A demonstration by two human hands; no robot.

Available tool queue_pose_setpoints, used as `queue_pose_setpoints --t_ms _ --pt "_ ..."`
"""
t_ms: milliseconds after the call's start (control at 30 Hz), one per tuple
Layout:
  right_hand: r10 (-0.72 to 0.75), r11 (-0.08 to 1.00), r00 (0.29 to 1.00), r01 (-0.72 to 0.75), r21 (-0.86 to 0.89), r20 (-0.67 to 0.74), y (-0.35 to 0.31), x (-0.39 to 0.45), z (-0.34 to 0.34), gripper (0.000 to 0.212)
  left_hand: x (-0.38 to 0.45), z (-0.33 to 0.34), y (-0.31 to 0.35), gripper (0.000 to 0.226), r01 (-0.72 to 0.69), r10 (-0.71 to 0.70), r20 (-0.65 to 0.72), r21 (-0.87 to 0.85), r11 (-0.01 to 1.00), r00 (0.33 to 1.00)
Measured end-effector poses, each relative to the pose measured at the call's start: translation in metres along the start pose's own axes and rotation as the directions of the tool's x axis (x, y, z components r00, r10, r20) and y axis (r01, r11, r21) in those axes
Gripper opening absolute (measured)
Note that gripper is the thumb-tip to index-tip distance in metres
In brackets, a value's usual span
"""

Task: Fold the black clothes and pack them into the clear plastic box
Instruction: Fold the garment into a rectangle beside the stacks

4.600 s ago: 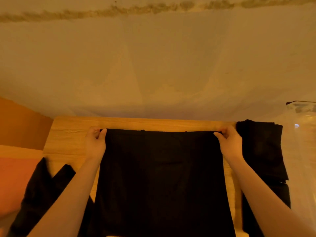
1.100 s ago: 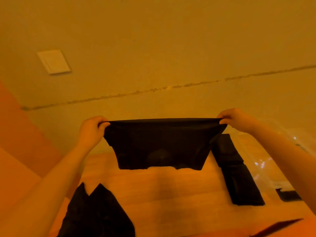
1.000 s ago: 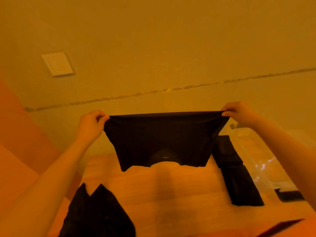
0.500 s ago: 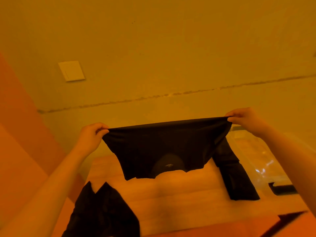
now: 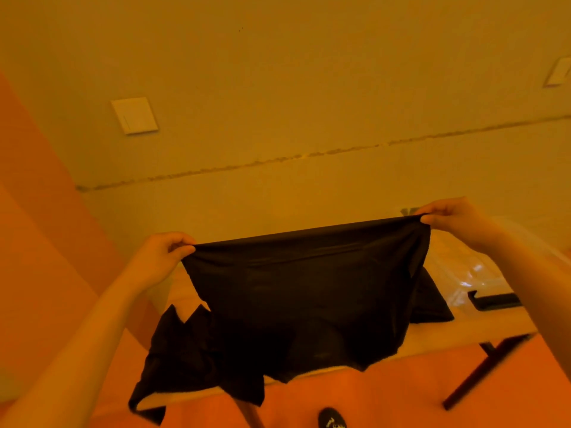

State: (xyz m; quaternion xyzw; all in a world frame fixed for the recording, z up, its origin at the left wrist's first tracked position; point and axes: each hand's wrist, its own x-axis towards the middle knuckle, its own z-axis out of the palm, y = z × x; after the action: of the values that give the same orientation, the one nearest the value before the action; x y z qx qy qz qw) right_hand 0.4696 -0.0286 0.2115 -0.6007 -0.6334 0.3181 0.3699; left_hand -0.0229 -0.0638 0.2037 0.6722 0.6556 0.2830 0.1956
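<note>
1. Since a moment ago the black garment (image 5: 302, 291) has dropped a little and swung towards the near edge of the desk (image 5: 482, 327); its lower hem now hangs past that edge, where before it hung over the middle of the top.
2. The left hand (image 5: 160, 257) pinches one top corner between thumb and curled fingers; the right hand (image 5: 448, 219) pinches the other corner, held higher, so the top edge slopes up to the right.
3. It looks light and thoroughly soft: pulled taut along the top, it sags and narrows below with no stiffness of its own. The corners seem the right hold; gripped anywhere else, I would expect it to bunch.
4. The cloth is plain black, thin and faintly sheeny, with an uneven, notched lower edge.
5. Another black piece (image 5: 185, 359) lies crumpled on the left of the desk and droops over its front; a folded one (image 5: 431, 301) lies to the right, beside the clear plastic box (image 5: 469, 267).
</note>
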Motion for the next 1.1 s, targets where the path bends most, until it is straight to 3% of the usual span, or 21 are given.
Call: queue_pose_setpoints --t_ms 167,433,567,667,767,833,933,1000,1100 --pt "0.061 0.998 0.995 -0.061 -0.007 0.075 0.011 0.038 0.016 0.021 0.036 0.028 -0.014 0.010 0.097 -0.099 0.131 0.025 0.995 0.986" --pt "0.343 0.920 0.898 -0.261 -0.291 0.277 0.121 0.190 0.089 0.024 0.161 0.145 -0.080 0.014 0.324 -0.342 0.307 0.109 0.940 0.888" --pt "0.417 0.859 0.872 -0.287 -0.423 0.255 0.196 0.264 0.149 0.009 0.221 0.218 -0.121 0.021 0.424 -0.452 0.274 0.158 0.892 0.849" --pt "0.429 0.800 0.884 -0.277 -0.533 0.184 0.229 0.294 0.182 0.020 0.247 0.255 -0.146 0.022 0.470 -0.507 0.159 0.221 0.855 0.847" --pt "0.341 0.789 0.938 -0.251 -0.562 0.061 0.233 0.297 0.202 0.036 0.250 0.271 -0.153 0.032 0.426 -0.415 -0.106 0.309 0.850 0.904" --pt "0.185 0.825 0.983 -0.143 -0.546 0.021 0.225 0.278 0.213 0.043 0.231 0.287 -0.144 0.041 0.310 -0.276 -0.149 0.318 0.896 0.949" --pt "0.098 0.809 0.986 0.002 -0.588 0.138 0.214 0.225 0.229 0.051 0.182 0.318 -0.115 0.052 0.165 -0.191 0.039 0.358 0.919 0.981" --pt "0.206 0.732 0.936 0.047 -0.680 0.287 0.218 0.195 0.237 0.058 0.156 0.334 -0.112 0.055 0.173 -0.285 0.200 0.443 0.880 0.937" --pt "0.318 0.657 0.878 0.068 -0.750 0.358 0.236 0.177 0.238 0.062 0.146 0.335 -0.122 0.061 0.212 -0.382 0.233 0.531 0.820 0.894"
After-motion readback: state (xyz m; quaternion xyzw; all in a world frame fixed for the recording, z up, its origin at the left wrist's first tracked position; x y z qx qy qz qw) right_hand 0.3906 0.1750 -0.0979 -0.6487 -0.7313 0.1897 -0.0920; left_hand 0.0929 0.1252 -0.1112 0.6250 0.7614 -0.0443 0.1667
